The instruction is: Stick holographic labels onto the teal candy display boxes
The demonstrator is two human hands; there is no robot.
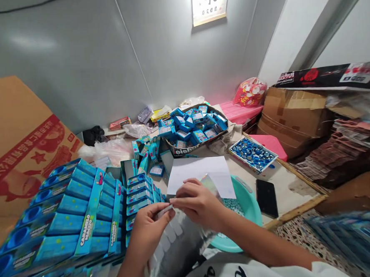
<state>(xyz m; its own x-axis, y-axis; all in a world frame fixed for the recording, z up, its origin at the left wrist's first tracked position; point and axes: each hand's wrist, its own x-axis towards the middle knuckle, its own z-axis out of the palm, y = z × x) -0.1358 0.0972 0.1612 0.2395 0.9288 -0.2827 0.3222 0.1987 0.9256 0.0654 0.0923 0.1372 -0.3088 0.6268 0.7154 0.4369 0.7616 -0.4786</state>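
My left hand [149, 225] is closed, pinching a small whitish flat piece [164, 212] between thumb and forefinger. My right hand [201, 200] meets it from the right, fingers bent and pressed together at the piece's edge; what they grip is hidden. Below both hands a silvery sheet [179, 251] with rows of white rounded shapes [168, 242] lies over my lap. A white paper [202, 166] is behind my right hand, partly over a teal basin [253, 201] of small pale pellets [233, 205].
Left are stacked blue display boxes [60, 200] and a large carton [12, 136]. At the back, a tray [198, 147] is heaped with small blue boxes [190, 123]. Blue and silver discs [253, 153] fill a shallow box; a phone [266, 198] lies near the table's wooden edge [296, 212].
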